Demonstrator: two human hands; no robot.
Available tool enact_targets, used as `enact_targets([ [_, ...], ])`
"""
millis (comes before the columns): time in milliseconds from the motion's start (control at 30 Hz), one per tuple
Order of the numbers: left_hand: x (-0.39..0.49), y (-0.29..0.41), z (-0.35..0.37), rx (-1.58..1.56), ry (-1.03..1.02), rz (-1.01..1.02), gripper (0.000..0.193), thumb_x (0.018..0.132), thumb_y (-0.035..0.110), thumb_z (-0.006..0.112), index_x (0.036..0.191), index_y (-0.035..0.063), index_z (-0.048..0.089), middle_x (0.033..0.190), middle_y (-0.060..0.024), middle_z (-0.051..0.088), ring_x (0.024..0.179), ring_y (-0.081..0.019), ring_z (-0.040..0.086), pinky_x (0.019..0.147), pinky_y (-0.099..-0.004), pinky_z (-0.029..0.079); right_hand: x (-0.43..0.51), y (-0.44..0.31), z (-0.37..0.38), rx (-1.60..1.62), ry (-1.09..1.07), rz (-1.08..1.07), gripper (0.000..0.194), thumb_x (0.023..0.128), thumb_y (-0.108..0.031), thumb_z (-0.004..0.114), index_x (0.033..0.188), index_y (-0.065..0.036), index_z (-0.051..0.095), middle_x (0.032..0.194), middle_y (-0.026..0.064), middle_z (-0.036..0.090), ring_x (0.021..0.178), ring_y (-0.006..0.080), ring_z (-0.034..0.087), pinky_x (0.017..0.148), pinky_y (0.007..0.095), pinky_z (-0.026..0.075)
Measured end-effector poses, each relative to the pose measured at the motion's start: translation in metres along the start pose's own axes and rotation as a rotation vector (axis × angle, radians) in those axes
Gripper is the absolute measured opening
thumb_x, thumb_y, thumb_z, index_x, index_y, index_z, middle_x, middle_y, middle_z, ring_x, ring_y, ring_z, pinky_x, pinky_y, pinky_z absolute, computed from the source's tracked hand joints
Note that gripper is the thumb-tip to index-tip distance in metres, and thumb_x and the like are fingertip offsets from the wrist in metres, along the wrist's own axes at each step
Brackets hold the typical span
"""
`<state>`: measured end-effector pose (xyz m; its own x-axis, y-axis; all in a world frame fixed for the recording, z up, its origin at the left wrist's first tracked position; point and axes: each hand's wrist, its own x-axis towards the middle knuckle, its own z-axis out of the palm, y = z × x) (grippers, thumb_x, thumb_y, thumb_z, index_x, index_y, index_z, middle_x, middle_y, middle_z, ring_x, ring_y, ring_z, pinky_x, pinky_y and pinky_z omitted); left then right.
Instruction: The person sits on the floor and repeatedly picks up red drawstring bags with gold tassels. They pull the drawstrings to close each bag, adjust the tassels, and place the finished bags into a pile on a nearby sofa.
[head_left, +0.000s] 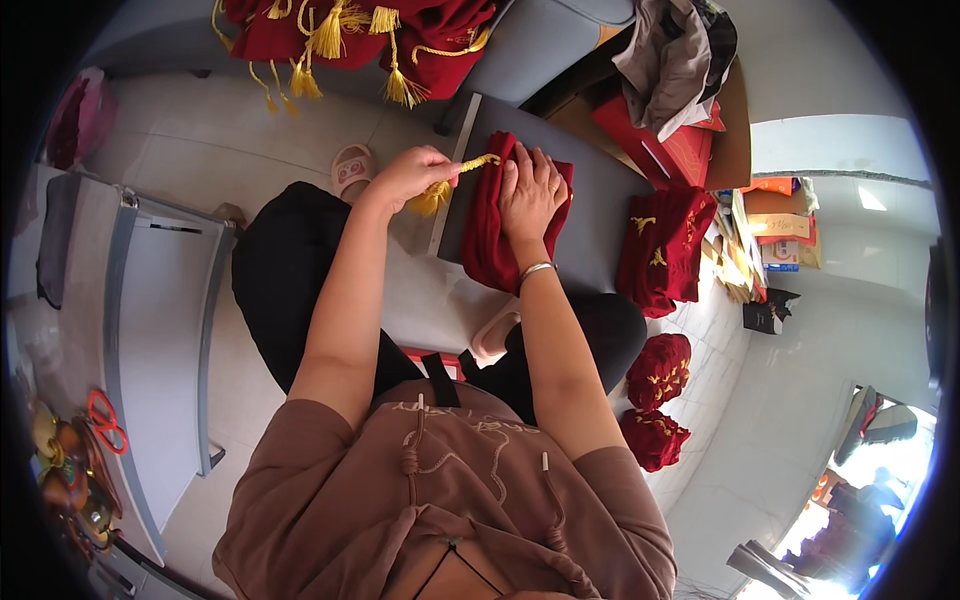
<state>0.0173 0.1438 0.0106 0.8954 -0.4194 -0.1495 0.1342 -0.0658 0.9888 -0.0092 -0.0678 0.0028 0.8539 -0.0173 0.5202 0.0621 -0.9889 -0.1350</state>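
A folded dark-red cloth item (484, 232), possibly a drawstring bag, lies on a low grey board (592, 232) in front of me. My right hand (531, 191), a ring on one finger and a bangle at the wrist, rests flat on top of it with the fingers spread. At the cloth's left side my left hand (427, 176) pinches a twisted yellow cord (480, 161). The cord's far end meets the red cloth, and a yellow tassel (431, 199) hangs below my fingers.
More red cloth with yellow tassels (330, 37) drapes over grey upholstery at the top. Red cloth bundles (664, 251) stand at the board's right end and on the floor (658, 371). Cartons (731, 135) are at upper right. Red-handled scissors (107, 421) lie on the table at left.
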Motion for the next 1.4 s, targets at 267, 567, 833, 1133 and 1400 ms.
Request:
enact_targets([
  [267,0.001,-0.011,0.008,-0.271,0.109,-0.203,0.03,0.099,0.031,0.054,0.085,0.0054,0.059,0.065,0.0033,0.048,0.056,-0.0079,0.046,0.056,-0.0231,0.041,0.0,0.001,0.002,0.024,-0.006,-0.017,0.041,0.098,-0.04,0.047,0.129,-0.017,0.059,0.13,0.0124,0.055,0.124,0.0301,0.047,0.106,0.0458,0.027],
  [567,0.019,-0.026,0.021,-0.154,0.328,-0.235,0.034,0.094,0.036,0.058,0.078,0.006,0.06,0.058,0.0006,0.046,0.05,-0.0109,0.044,0.046,-0.0296,0.037,0.0,0.003,-0.011,0.19,0.085,-0.083,0.025,0.083,-0.027,0.073,0.085,-0.009,0.055,0.091,0.0061,0.06,0.084,0.0274,0.054,0.078,0.0415,0.038],
  [833,0.024,-0.03,0.026,-0.205,0.339,-0.22,0.034,0.094,0.035,0.058,0.078,0.005,0.061,0.057,-0.0007,0.048,0.05,-0.0118,0.047,0.046,-0.0303,0.038,0.002,-0.007,-0.041,0.157,-0.26,-0.157,0.046,0.082,-0.051,0.068,0.067,-0.009,0.057,0.076,0.0094,0.06,0.077,0.0313,0.056,0.07,0.0443,0.041],
  [1133,0.017,-0.02,0.026,-0.204,0.317,-0.221,0.031,0.097,0.033,0.055,0.081,0.0062,0.058,0.055,0.0055,0.039,0.047,-0.0061,0.035,0.044,-0.0263,0.03,0.007,-0.003,-0.041,0.149,-0.463,-0.094,0.024,0.081,-0.028,0.06,0.084,-0.005,0.066,0.092,0.015,0.066,0.09,0.0382,0.062,0.077,0.0508,0.048],
  [1400,0.01,-0.008,0.024,-0.311,0.206,-0.208,0.03,0.098,0.029,0.054,0.083,0.0035,0.058,0.056,0.0053,0.039,0.047,-0.0048,0.032,0.044,-0.0254,0.028,0.025,0.027,-0.038,0.519,-0.69,0.125,0.026,0.087,-0.025,0.055,0.093,-0.003,0.067,0.094,0.0194,0.067,0.089,0.0378,0.064,0.08,0.0416,0.049],
])
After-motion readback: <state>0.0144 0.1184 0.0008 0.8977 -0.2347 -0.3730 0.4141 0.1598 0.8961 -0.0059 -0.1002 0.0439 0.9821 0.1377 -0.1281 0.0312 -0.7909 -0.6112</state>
